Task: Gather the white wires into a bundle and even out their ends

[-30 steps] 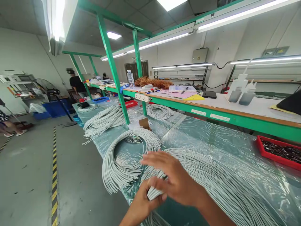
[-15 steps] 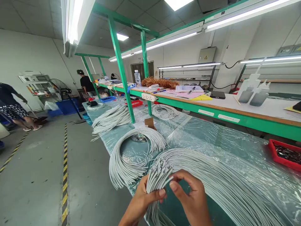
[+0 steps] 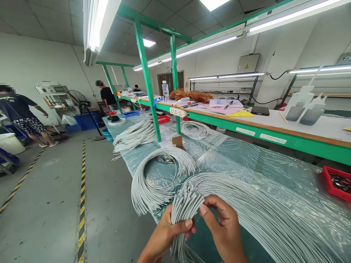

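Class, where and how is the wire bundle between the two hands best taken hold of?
Probably wrap the wire bundle just below its ends, coming from the left, as the left hand does: the strands are gathered there, while the ends stand uneven above. That leaves the right edge open to the right hand.

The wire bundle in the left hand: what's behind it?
Just behind the wire bundle, a wide curve of wires lies on the table. Whatever is directly behind is covered by the bundle and the left hand.
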Tool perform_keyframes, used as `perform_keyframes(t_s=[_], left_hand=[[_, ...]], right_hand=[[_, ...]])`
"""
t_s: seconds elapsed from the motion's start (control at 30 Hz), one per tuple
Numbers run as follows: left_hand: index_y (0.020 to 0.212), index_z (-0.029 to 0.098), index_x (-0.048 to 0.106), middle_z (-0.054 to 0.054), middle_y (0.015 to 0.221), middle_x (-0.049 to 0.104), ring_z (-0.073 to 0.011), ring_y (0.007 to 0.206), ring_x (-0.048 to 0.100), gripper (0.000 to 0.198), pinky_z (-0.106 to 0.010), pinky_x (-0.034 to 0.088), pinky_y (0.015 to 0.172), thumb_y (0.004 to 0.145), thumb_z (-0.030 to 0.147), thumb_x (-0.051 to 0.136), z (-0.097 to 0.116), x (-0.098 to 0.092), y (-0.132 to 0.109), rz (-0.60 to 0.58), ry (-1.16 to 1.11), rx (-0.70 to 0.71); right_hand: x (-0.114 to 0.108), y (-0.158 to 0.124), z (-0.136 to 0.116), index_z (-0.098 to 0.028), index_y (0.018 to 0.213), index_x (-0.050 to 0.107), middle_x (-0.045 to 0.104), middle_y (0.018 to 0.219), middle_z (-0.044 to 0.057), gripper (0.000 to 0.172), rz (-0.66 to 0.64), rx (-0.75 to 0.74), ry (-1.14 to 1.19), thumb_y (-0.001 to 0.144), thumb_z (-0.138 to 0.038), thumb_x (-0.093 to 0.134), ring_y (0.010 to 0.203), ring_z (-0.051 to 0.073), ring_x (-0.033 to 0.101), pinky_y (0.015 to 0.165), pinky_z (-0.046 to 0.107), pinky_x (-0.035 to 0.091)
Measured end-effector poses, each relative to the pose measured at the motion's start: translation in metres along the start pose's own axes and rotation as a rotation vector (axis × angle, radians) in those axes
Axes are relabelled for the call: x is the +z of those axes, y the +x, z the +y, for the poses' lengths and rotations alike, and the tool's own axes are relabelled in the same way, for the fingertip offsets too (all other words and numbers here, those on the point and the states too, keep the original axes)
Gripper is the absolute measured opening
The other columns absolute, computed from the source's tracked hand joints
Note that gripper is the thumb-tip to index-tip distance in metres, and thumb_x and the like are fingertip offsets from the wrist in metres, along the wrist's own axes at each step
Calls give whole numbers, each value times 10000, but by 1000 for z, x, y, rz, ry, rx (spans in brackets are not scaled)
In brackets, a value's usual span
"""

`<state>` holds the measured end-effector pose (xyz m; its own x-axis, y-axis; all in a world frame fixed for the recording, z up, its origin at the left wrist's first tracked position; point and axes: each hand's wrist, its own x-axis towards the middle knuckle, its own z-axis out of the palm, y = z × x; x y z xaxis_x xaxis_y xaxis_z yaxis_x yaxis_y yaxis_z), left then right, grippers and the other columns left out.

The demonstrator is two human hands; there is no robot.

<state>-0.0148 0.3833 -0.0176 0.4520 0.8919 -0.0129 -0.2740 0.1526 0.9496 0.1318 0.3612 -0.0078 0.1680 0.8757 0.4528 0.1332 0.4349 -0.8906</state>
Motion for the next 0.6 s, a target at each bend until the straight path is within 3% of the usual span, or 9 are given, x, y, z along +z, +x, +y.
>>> perform_keyframes(t_s=[0.13,0.33,0.4,0.53,0.6], left_hand=[[655,117,661,-14,539,591,-92,479,485,158,-195,398,472,637,268,703,-1,-1,-1,16,-24,35],[655,124,674,-20,583,614,-114,515,541,143,-218,456,509,646,263,704,3,2,-2,32,3,43],[655,122,672,-20,568,619,-117,496,547,170,-226,458,506,624,281,720,0,1,-2,67,36,43],[641,131,650,-10,533,620,-120,496,542,178,-226,439,515,605,285,732,-10,-6,-1,101,76,41],[613,135,640,-1,525,612,-118,510,538,160,-221,430,522,614,271,725,-11,-8,-1,92,74,52]], right_hand=[[0,-1,-1,-185,703,572,567,629,-1,129,-124,25,24,794,-275,560,609,137,541,594,244,419],[1,-4,-2,-202,611,627,564,646,21,276,-259,106,64,848,-284,511,614,145,567,556,238,437],[0,-5,-3,-202,640,633,578,651,25,233,-204,67,69,834,-283,532,620,151,570,558,239,445],[-3,-3,-7,-197,729,610,581,685,18,164,108,-9,74,824,-304,530,617,138,556,577,232,457],[-3,-2,-7,-198,749,605,570,660,2,155,140,-4,71,826,-305,525,582,121,549,548,209,455]])
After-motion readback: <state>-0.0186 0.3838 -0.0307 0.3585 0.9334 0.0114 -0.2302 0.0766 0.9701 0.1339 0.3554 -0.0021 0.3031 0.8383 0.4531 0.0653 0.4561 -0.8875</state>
